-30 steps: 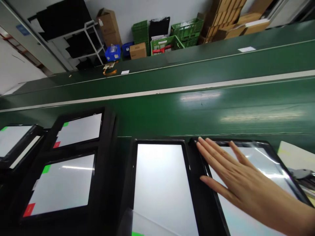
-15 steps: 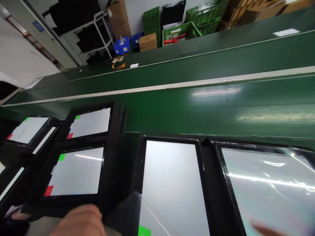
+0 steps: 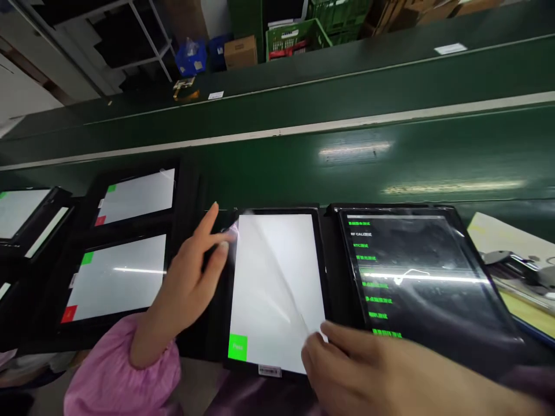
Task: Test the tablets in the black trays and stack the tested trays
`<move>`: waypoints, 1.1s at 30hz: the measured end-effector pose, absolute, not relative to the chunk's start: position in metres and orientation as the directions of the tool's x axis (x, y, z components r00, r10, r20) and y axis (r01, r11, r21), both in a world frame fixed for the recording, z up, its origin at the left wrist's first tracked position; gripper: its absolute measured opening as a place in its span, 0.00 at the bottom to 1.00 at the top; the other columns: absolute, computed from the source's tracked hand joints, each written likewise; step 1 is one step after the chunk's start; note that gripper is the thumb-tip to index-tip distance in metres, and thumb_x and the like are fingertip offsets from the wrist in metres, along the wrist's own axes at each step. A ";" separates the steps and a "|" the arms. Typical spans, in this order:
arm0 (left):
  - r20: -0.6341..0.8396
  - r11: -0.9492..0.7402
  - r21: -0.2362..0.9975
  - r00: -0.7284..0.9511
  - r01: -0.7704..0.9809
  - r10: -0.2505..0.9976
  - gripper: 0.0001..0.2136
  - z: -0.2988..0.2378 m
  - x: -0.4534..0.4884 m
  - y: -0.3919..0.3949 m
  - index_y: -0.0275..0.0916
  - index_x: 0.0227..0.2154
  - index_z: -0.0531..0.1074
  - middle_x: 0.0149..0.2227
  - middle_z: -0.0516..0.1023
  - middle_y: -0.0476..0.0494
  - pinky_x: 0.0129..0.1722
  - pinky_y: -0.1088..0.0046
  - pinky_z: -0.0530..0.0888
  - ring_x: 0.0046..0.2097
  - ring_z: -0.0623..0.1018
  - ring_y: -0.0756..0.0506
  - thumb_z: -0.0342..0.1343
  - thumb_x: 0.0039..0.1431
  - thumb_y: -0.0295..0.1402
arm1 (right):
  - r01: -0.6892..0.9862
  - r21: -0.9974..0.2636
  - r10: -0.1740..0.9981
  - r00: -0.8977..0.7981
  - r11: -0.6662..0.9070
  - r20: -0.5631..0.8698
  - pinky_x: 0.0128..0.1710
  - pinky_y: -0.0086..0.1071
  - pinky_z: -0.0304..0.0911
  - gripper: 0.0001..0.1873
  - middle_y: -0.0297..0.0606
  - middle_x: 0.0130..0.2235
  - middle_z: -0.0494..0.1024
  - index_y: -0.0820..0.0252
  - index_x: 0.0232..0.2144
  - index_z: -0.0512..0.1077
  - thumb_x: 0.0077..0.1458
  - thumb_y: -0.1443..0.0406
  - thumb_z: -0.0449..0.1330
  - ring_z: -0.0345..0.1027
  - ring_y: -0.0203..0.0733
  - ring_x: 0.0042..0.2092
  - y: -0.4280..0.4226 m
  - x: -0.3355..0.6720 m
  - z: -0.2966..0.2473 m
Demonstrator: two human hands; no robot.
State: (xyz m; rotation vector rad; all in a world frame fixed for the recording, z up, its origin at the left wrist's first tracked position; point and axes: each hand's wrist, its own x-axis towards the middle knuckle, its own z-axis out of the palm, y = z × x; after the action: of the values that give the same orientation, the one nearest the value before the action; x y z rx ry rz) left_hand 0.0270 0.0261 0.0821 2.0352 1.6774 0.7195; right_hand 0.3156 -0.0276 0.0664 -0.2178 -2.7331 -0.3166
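A tablet (image 3: 273, 289) with a lit white screen and a green "Pass" square lies in front of me. Over it a clear film (image 3: 281, 271) is partly lifted, its edge slanting across the screen. My right hand (image 3: 351, 364) pinches the film near the tablet's lower right side. At the upper left edge, my left hand (image 3: 191, 277), in a pink sleeve, has its fingers apart, with one fingertip by a pinkish film corner. To the right lies a second tablet (image 3: 416, 271), showing green text lines on a dark screen.
Left of my left hand lie two tablets, an upper one (image 3: 139, 196) and a lower one (image 3: 121, 277), with white screens. Another tablet (image 3: 21, 211) is at the far left. Papers and a metal object (image 3: 515, 266) are at right. A green crate (image 3: 299, 37) stands behind the bench.
My left hand has moved up to the tablet's upper left edge. My right hand has come in from the lower right onto the film. The right tablet's screen went from white to dark text.
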 end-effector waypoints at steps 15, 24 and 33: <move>-0.164 0.164 0.986 -0.196 -0.014 0.967 0.32 -0.010 -0.004 -0.069 0.48 0.68 0.69 0.75 0.63 0.40 0.78 0.50 0.53 0.78 0.58 0.35 0.55 0.69 0.60 | 0.186 -0.977 0.984 -0.161 0.100 0.070 0.23 0.27 0.73 0.06 0.31 0.36 0.79 0.59 0.35 0.75 0.60 0.72 0.69 0.74 0.31 0.24 0.115 0.339 0.111; -0.104 0.081 0.968 -0.085 -0.236 0.991 0.50 -0.045 0.026 -0.090 0.48 0.76 0.53 0.76 0.61 0.36 0.74 0.49 0.64 0.75 0.63 0.29 0.46 0.60 0.74 | 0.202 -0.960 0.981 -0.080 0.192 0.179 0.21 0.24 0.72 0.07 0.28 0.33 0.78 0.60 0.34 0.74 0.61 0.72 0.68 0.74 0.31 0.23 0.111 0.344 0.109; -0.009 -0.015 0.976 0.108 0.215 0.994 0.74 -0.043 -0.007 -0.116 0.59 0.78 0.38 0.81 0.37 0.38 0.76 0.39 0.49 0.79 0.42 0.25 0.83 0.33 0.51 | 0.276 -0.921 0.962 -0.064 0.274 0.267 0.21 0.23 0.69 0.11 0.27 0.35 0.79 0.59 0.32 0.71 0.62 0.73 0.68 0.74 0.28 0.25 0.099 0.347 0.105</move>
State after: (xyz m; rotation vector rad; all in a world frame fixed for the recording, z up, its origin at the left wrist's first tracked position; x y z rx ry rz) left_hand -0.0067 -0.1161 -0.0430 1.4183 1.2819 1.0192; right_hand 0.3466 0.0995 0.1054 -1.1852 -1.5516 0.8680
